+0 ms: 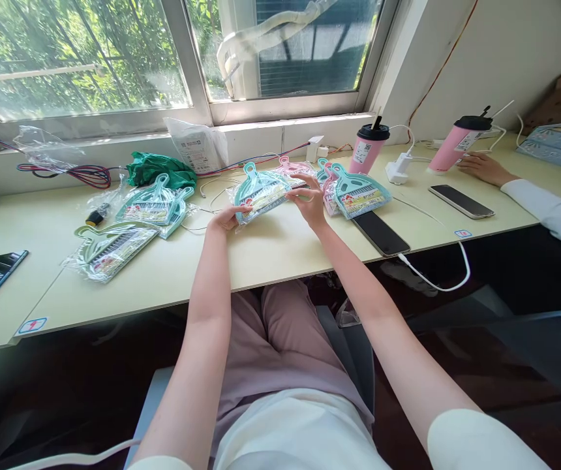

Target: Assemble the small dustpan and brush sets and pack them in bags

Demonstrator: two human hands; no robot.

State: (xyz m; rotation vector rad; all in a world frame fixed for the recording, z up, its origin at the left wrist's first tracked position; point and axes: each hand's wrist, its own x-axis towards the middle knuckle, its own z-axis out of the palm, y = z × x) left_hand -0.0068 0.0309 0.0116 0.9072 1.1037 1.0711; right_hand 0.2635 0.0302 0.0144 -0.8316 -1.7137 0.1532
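Observation:
A light-blue mini dustpan and brush set in clear plastic wrap is held just above the table's front half. My left hand grips its lower left corner, thumb on top. At the right end, my right hand pinches the wrap edge between thumb and fingers. Behind it lies a pink wrapped set, partly hidden. To the right, a blue wrapped set rests over pink ones and a black phone. On the left are more blue sets and a green set.
A co-worker's hand is by a pink cup on the right. Another pink cup, a white charger and a phone stand or lie nearby. Green crumpled plastic and coiled wires lie along the window wall.

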